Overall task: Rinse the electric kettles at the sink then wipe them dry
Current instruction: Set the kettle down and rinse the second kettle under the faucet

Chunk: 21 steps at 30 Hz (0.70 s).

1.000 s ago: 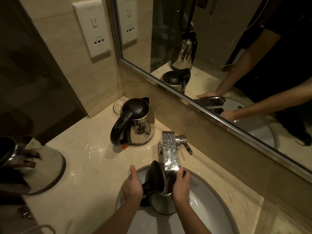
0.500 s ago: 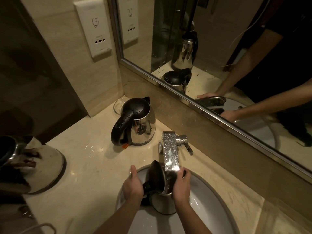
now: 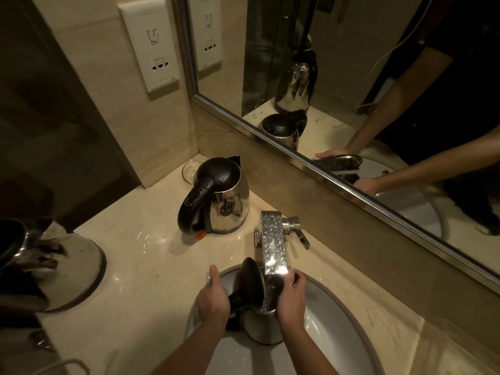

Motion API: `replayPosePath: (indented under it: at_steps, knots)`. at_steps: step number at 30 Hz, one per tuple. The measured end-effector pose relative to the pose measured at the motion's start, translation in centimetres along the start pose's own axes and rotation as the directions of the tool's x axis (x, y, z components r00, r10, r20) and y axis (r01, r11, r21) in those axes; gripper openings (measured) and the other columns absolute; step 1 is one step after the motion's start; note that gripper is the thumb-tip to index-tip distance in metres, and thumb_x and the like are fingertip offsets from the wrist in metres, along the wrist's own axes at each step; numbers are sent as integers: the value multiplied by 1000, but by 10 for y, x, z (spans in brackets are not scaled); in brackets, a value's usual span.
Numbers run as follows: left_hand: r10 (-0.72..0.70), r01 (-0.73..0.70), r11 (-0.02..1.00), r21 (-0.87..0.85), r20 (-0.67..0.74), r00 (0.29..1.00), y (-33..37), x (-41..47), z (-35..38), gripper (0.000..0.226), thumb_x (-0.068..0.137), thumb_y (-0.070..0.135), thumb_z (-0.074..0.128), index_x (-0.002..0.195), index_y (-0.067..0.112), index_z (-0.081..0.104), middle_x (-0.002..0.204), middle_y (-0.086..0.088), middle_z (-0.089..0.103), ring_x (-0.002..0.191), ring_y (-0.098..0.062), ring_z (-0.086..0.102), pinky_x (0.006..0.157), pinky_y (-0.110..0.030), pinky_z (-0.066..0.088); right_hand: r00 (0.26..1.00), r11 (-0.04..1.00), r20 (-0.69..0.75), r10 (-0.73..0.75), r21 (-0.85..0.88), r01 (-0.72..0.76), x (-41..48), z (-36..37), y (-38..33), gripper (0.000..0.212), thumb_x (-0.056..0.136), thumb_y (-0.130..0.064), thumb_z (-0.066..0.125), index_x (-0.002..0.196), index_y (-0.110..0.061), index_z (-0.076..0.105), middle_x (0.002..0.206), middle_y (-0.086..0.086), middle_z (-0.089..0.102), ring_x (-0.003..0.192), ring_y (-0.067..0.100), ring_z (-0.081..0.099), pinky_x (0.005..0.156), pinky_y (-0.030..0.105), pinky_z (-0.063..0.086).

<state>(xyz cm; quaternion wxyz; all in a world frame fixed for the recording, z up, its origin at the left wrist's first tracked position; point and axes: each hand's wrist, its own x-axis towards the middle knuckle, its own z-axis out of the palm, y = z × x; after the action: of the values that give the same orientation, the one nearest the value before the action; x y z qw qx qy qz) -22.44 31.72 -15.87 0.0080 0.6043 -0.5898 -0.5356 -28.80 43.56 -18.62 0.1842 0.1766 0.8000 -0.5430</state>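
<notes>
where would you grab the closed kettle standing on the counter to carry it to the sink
Take the closed kettle by its black loop handle. The handle faces the camera's left, toward the open counter, so come in from that side. The kettle stands upright, lid shut and beaded with droplets, and its polished steel body looks likely to be slippery.

- Wall socket plate (image 3: 149, 48), white, mounted left of the mirror.
- Mirror (image 3: 351, 77) with metal frame, above the beige counter (image 3: 140, 280).
- Clear glass dish (image 3: 189, 171) in the counter's corner.
</notes>
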Motion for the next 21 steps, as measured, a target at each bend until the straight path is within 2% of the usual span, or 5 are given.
replayPosePath:
  at_steps: [8,13,17,19,21]
  knots:
    - [-13,13,1000,5,-12,1000,1,-1,0,57,101,56,25,59,20,39,59,-1,42,55,-13,40,56,-29,31,1000,1000,-12,-12,-24,11,1,0,1,34,102,-49,34,125,-27,46,117,2,61,108,23,58,97,46,46]
    - [-7,7,1000,-2,-10,1000,4,-5,-1,56,101,55,24,59,20,38,60,-1,42,56,-12,39,70,-34,35,1000,1000,-19,-14,-19,14,0,-1,0,37,102,-49,35,127,-25,48,119,2,61,109,24,57,97,44,45]
    - [4,-4,1000,7,-17,1000,4,-6,-1,55,102,54,23,59,22,37,61,0,39,56,-11,36,74,-34,33,999,1000,-27,-17,-23,17,1,-2,1,40,102,-48,35,131,-23,48,119,2,60,110,24,56,94,41,44]
    - [-1,1,1000,12,-20,1000,4,-5,-1,56,102,54,23,59,21,36,60,1,38,56,-11,36,69,-33,33,1000,1000,-25,-16,-23,16,1,-2,1,40,102,-47,35,131,-23,48,120,3,60,111,25,56,95,41,44]
    - [-10,10,1000,11,-20,1000,4,-5,0,55,101,55,24,59,21,35,60,1,38,55,-11,36,56,-30,32,1000,1000,-25,-14,-26,13,1,-1,1,38,102,-47,35,129,-24,48,121,3,60,111,25,57,96,43,45]
